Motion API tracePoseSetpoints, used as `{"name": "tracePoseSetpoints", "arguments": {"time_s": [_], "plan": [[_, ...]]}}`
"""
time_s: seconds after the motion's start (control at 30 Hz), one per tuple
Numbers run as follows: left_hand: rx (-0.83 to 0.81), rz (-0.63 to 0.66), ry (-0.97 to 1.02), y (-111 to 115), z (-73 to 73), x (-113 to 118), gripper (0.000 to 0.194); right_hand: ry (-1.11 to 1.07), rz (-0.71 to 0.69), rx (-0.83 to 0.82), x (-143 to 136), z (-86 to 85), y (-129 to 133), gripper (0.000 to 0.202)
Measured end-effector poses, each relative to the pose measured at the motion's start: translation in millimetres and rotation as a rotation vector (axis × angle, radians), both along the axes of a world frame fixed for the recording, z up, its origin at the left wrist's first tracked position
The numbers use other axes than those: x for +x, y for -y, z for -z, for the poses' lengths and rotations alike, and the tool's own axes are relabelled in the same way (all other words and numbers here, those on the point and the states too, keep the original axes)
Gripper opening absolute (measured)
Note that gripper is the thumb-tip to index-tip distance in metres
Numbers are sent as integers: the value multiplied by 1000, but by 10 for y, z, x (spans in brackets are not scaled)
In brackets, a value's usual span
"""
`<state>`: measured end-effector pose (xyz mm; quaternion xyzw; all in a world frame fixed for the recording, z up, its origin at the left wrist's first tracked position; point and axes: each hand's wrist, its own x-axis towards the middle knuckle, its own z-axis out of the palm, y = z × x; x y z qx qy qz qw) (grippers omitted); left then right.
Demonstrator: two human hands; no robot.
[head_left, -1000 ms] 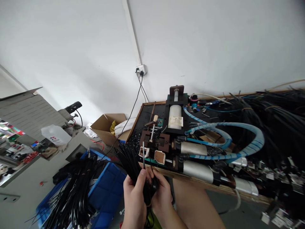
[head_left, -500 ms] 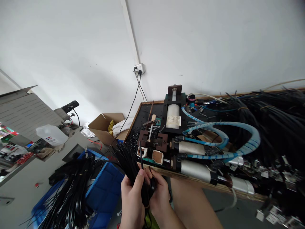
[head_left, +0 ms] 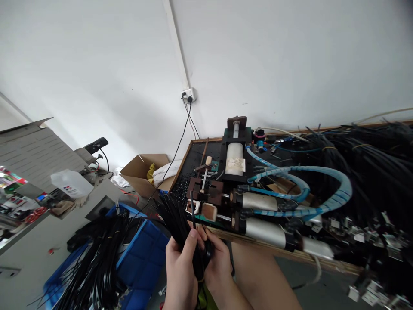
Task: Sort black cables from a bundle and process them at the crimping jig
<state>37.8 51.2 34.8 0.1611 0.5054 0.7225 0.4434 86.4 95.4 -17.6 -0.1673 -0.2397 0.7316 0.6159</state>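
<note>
Now, left hand (head_left: 182,263): rises from the bottom edge, thumb straight and pointing up, pressed along the near side of the black cable bundle (head_left: 172,215); its other fingers wrap round behind and are mostly hidden.
Right hand (head_left: 221,265): comes up from below, leaning toward the left one, fingers bent and drawn together against the bundle's right side; exactly which strands lie under the fingertips cannot be told.
Bundle's place: between the two hands; loose ends fan upward and leftward beyond the left fingers, the middle is covered by the grip, and the lower part drops between the wrists and out of view.
Single strand (head_left: 192,211): stands nearly upright just above the left thumb tip, apart from the fan; its end overlaps a brown clamp block (head_left: 215,192), touching or not is unclear.
White-edged blocks (head_left: 209,212): just beyond the fingertips, one partly behind the strand.
Pneumatic cylinder (head_left: 266,230): right of the right fingers, silver, with blue-striped hoses (head_left: 342,189) looping above it.
Blue crate (head_left: 140,258): left of the left fingers, holding more black cables (head_left: 103,262); cut off below.
Metal connectors (head_left: 359,235): far right of the fingers, the pile running out of frame and blurring into dark cables.
Yellow-green patch (head_left: 210,301): below the fingers, between the wrists, too covered to identify.
</note>
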Motion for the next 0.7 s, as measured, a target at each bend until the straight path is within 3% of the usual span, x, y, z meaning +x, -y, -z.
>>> {"name": "tracePoseSetpoints", "arguments": {"time_s": [0.1, 0.2, 0.33, 0.47, 0.57, 0.63, 0.7], "plan": [[-13, -17, 21, 11, 50, -46, 52, -125, -122, -109, -4, -29, 20, 44], [-1, -10, 18, 56, 107, -106, 47, -94, -116, -116, -13, -69, 80, 37], [91, -53, -17, 168, 103, -153, 43, -41, -154, -29, -65, -67, 189, 42], [106, -35, -6, 296, 43, -199, 44, 105, -107, 109, -154, 69, 243, 41], [174, 38, -2, 380, 18, -257, 39, 358, 137, 256, -148, 165, 254, 37], [217, 91, -14, 428, 13, -300, 36, 555, 373, 394, -76, 169, 263, 20], [235, 115, -28, 467, 9, -340, 35, 740, 484, 590, 24, 123, 272, 10]]}}
